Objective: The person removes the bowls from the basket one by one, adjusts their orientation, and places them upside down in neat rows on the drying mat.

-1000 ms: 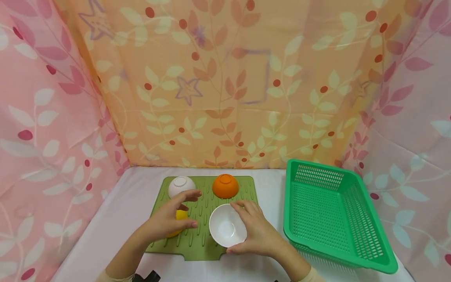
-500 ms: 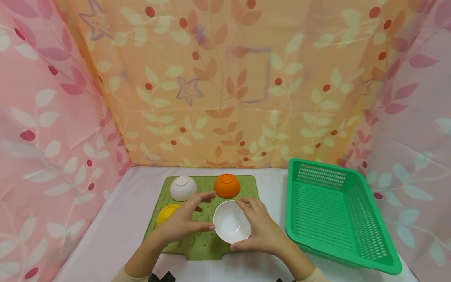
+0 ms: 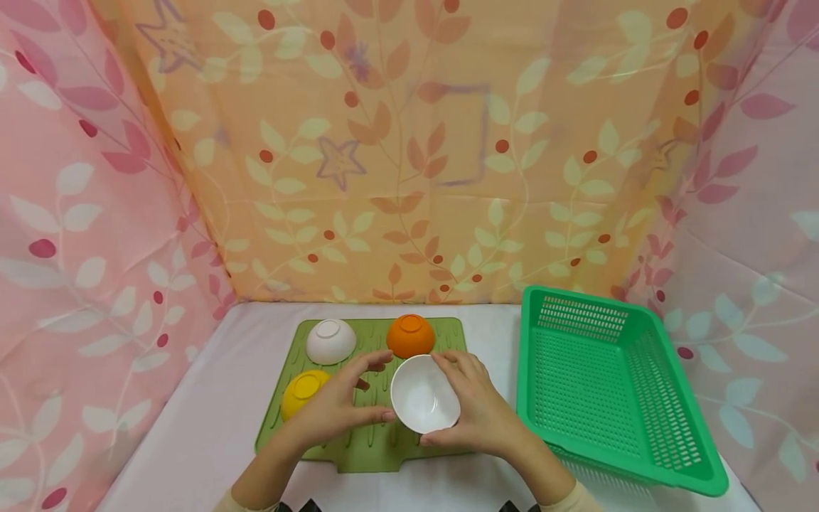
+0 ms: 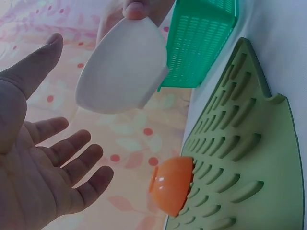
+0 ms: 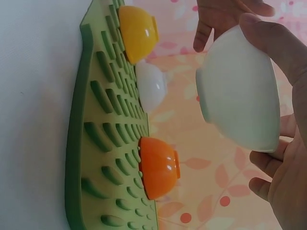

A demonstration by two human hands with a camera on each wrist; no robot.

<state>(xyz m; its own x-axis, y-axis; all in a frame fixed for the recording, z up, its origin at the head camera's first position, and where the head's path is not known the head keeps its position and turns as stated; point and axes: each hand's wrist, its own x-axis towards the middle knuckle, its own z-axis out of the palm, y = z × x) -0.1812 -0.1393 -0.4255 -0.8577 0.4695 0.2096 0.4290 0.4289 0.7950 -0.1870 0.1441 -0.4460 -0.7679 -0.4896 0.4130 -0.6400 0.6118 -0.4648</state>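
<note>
Above the front right of the green drying mat (image 3: 367, 455), my right hand (image 3: 476, 409) grips a white bowl (image 3: 422, 398) by its rim. The bowl is tilted, so its inside faces the head camera. The right wrist view shows the thumb on one side of the held bowl (image 5: 242, 91) and fingers on the other. My left hand (image 3: 335, 409) is just left of the bowl, fingers spread. A gap shows between that hand (image 4: 48, 167) and the bowl in the left wrist view. On the mat, upside down, sit a yellow bowl (image 3: 301, 391), another white bowl (image 3: 330, 343) and an orange bowl (image 3: 410, 338).
To the right stands a green plastic basket (image 3: 585, 391) with perforated walls. A white cloth (image 3: 211, 405) covers the table. Patterned curtains (image 3: 397, 142) close off the back and both sides. The mat has raised ridges.
My left hand has moved right, closer to the held bowl, uncovering the yellow bowl. My right hand has lifted the white bowl slightly and shifted it a little right.
</note>
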